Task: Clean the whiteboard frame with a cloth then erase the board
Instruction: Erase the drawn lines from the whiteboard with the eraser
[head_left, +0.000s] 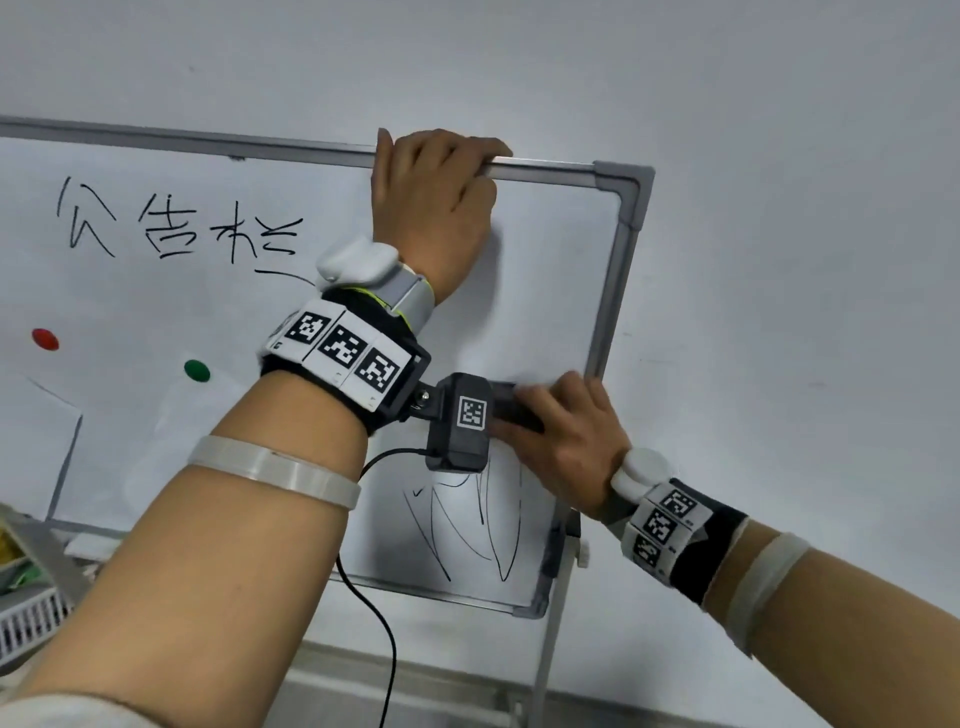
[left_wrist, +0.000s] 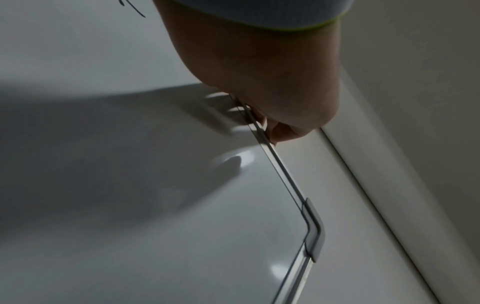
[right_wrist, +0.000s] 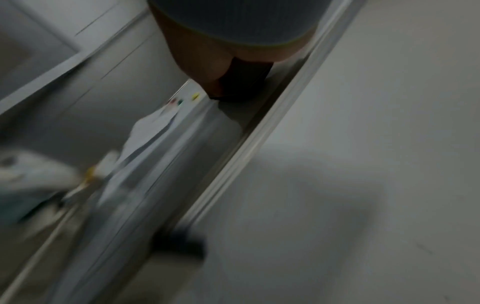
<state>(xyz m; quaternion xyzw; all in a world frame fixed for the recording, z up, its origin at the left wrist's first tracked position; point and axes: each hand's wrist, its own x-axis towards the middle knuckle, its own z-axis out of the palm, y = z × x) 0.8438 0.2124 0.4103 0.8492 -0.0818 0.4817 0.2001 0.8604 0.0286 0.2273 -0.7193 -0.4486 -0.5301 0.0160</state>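
Note:
A whiteboard (head_left: 550, 291) in a grey metal frame (head_left: 545, 174) stands before a pale wall, with black handwriting (head_left: 176, 223) at upper left and curved black lines (head_left: 467, 525) at lower right. My left hand (head_left: 436, 176) grips the top rail of the frame, fingers curled over it; the left wrist view shows the fingertips (left_wrist: 275, 133) hooked behind the rail (left_wrist: 283, 172). My right hand (head_left: 561, 431) holds a dark eraser (head_left: 511, 408) flat against the board near the right rail, partly hidden behind the left wrist camera. The eraser (right_wrist: 244, 82) shows dark under the palm.
A red magnet (head_left: 45, 339) and a green magnet (head_left: 197, 370) pin paper sheets (head_left: 36, 441) at the board's left. The grey corner piece (head_left: 628, 192) and stand leg (head_left: 556, 623) are on the right. A white basket (head_left: 26, 618) sits at lower left. A black cable (head_left: 384, 639) hangs down.

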